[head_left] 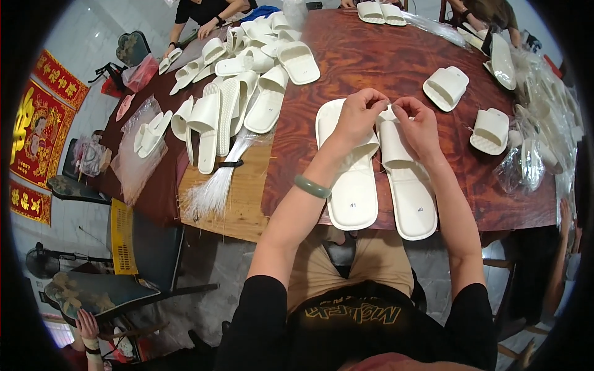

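Observation:
Two white slippers lie side by side, soles toward me, on the dark red wooden table (pixel 383 62). My left hand (pixel 361 115) rests on the strap end of the left slipper (pixel 351 185), fingers pinched together above it. My right hand (pixel 419 127) pinches at the strap of the right slipper (pixel 409 191). The fingertips of both hands meet between the two straps, closed on something too small to make out. A green bangle (pixel 312 187) sits on my left wrist.
A pile of white slippers (pixel 241 86) covers the table's left side, beside a bundle of thin white plastic ties (pixel 213 188) on a pale board. Single slippers (pixel 445 88) and clear bags (pixel 526 167) lie at the right. Other people's hands work at the far edge.

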Demonstrator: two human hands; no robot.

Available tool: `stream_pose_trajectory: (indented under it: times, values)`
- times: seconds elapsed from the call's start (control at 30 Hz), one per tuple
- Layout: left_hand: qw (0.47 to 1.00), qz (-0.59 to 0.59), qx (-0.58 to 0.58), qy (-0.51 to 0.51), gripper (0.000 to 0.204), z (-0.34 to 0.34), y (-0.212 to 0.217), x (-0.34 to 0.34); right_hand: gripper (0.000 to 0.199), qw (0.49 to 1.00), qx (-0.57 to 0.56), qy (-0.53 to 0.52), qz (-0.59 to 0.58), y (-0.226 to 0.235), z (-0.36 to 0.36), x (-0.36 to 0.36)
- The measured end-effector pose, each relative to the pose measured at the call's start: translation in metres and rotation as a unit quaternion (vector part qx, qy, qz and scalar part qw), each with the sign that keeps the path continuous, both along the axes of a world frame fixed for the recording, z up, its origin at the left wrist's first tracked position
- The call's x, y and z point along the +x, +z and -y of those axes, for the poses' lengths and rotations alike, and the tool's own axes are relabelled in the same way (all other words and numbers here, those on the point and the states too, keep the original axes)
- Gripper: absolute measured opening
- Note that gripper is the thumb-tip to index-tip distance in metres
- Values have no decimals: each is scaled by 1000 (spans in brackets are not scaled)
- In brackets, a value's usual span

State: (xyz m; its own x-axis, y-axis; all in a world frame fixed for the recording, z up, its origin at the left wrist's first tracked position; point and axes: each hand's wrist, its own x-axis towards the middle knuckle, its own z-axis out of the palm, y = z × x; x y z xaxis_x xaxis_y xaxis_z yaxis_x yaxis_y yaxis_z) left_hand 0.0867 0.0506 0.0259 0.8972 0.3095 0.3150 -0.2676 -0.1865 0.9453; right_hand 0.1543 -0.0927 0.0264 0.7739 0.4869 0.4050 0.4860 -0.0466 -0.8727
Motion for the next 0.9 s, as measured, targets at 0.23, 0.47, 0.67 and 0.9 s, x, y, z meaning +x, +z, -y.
stream_pose_trajectory:
  times: [0.23, 0.47, 0.67, 0.9]
  values:
    - [1000, 0, 20, 11, 14, 0, 2, 2, 13, 1000, 3, 13, 5, 2, 1, 0]
    - [1000, 0, 24, 14, 14, 0, -1, 3, 12, 999, 13, 37, -18, -2, 1, 2]
    - [1000, 4, 19, 13, 14, 1, 0, 0, 11, 999, 18, 40, -13, -3, 0, 1]
    - [1000, 8, 12, 8, 13, 6, 1, 2, 12, 999, 12, 28, 12, -4, 4, 2]
